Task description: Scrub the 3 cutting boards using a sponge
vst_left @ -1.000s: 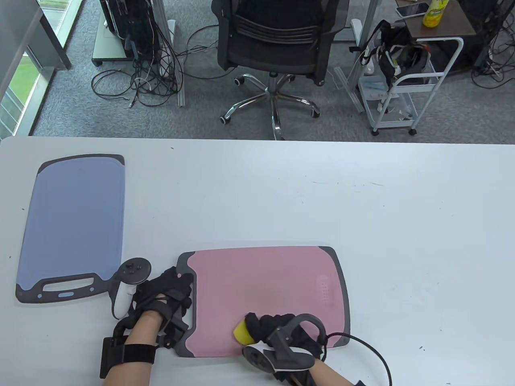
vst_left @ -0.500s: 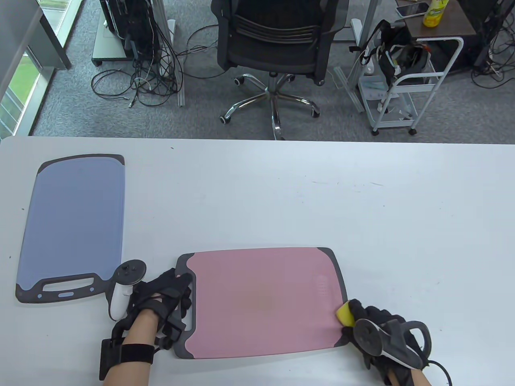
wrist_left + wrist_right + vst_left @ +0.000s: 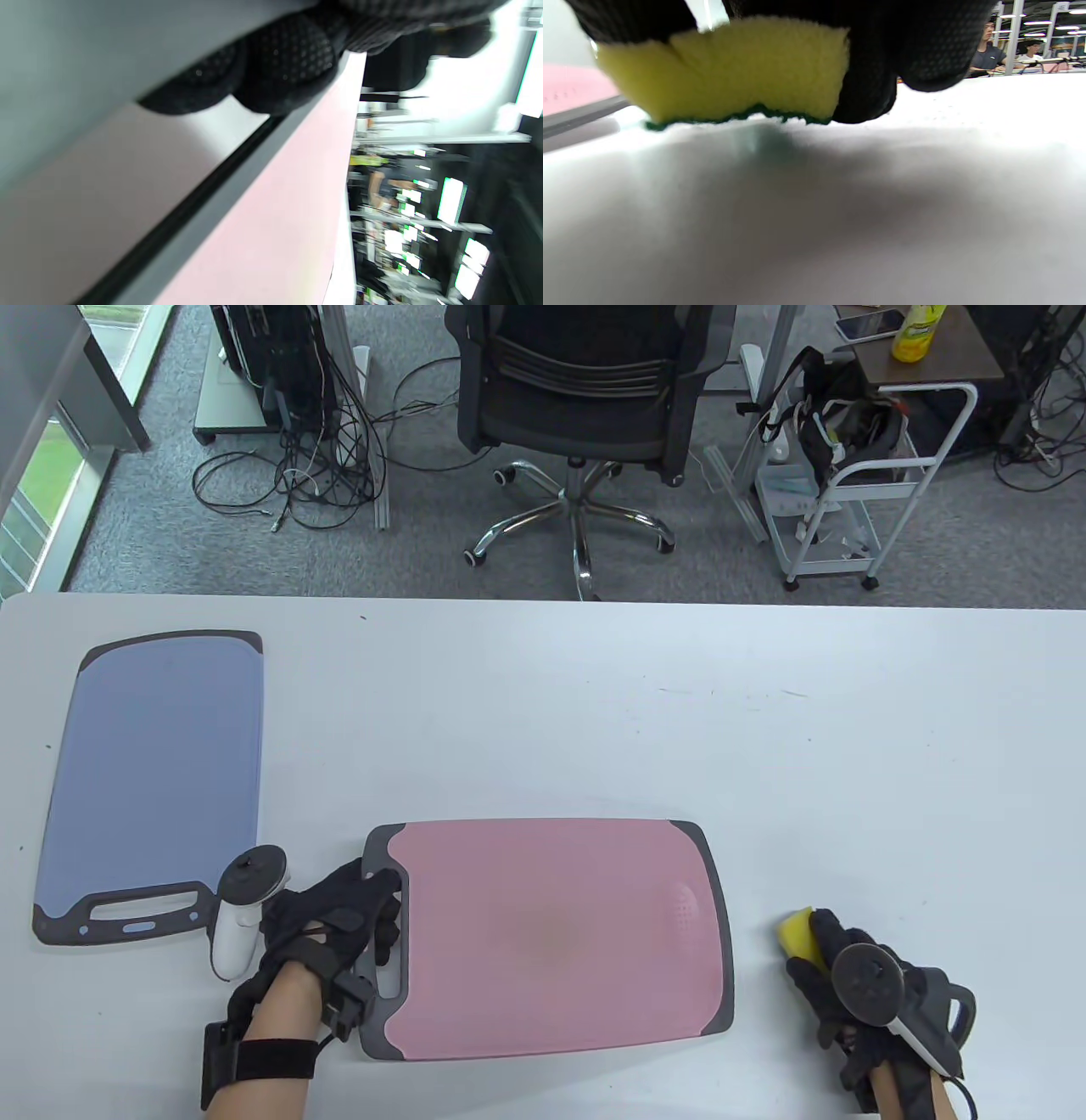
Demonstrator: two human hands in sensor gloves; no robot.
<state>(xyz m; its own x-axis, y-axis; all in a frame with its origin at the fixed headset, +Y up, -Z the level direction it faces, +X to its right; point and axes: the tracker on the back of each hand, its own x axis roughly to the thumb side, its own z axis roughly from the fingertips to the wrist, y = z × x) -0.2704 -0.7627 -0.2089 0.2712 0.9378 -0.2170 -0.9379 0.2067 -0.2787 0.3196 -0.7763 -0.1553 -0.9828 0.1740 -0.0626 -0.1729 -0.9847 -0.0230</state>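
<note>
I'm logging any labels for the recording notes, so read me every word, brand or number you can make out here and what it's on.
None can be read.
Yellow bottle on the far side table: its label is too small to read.
Pink cutting board, blue cutting board and sponge: no print visible.
Bright screens in the left wrist view: too blurred to read.

My left hand's gloved fingers [image 3: 284, 63] hang in from the top edge, tips curled over the grey rim of the pink cutting board [image 3: 271, 220], touching it. Board runs diagonally from them toward bottom-left, w/ its dark edge line alongside the rim. White table [image 3: 106, 186] lies left of the board. Right of the board: blurred bg, bright lights, shelves.
</note>
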